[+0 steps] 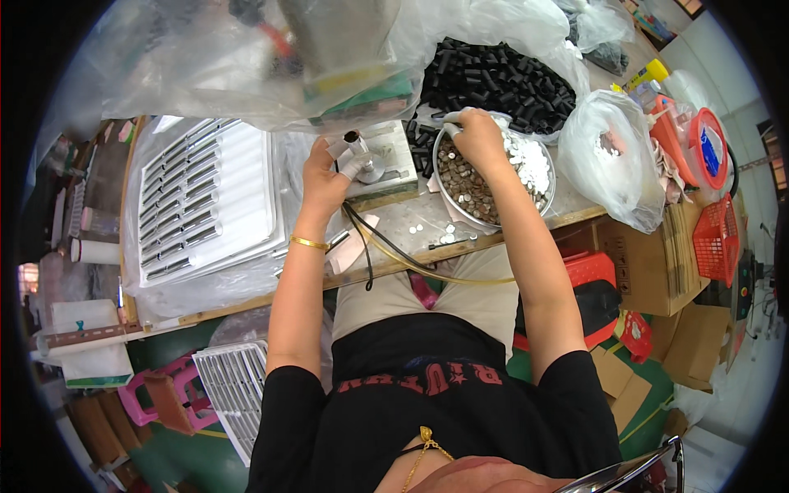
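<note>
My left hand [327,174], with white covers on its fingertips, is closed around a short shiny metal cylinder [352,136] with a dark brown opening on top. Beside its thumb, a round metal piece [372,171] rests on a flat pale block [400,148]. My right hand [478,141] reaches over the upper left of a round metal bowl [553,179]. Its covered fingertips are pinched together near the rim; anything between them is too small to make out. Small brown discs [467,191] fill most of the bowl, with white discs [530,162] heaped on the right.
Behind the bowl lies a pile of short black tubes [501,82] on plastic. Shiny metal tubes [182,197] lie in rows on white trays at left. A black cable [374,226] hangs over the table edge. Plastic bags [612,156] and a red basket [715,238] are at right.
</note>
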Motion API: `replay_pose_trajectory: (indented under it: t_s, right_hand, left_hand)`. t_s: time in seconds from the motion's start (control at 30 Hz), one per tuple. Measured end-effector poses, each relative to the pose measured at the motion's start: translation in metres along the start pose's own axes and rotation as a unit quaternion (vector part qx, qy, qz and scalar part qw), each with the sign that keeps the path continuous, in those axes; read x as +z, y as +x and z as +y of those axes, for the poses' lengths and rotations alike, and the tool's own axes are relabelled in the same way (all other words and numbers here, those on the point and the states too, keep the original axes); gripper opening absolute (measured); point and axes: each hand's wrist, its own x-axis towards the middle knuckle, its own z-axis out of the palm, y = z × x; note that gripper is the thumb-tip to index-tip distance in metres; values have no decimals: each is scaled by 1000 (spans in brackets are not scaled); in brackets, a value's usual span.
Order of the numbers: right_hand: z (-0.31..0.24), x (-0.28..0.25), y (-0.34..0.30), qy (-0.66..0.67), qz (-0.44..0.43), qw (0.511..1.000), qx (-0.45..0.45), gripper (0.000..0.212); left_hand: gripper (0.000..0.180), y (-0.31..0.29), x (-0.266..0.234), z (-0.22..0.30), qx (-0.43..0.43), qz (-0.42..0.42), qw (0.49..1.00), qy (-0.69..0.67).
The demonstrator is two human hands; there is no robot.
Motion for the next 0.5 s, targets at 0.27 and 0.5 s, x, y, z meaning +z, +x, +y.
replay_pose_trajectory:
  t_s: [0.27,0.5]
  right_hand:
    - [3,43,24,-178,-30,980,-87,14]
    - [-10,51,34,-261,-84,959,-77,11]
  left_hand:
    - [34,9,3,6,-12,-21,1000,-9]
    - [35,0,6,-6,-60,-50,996,-38]
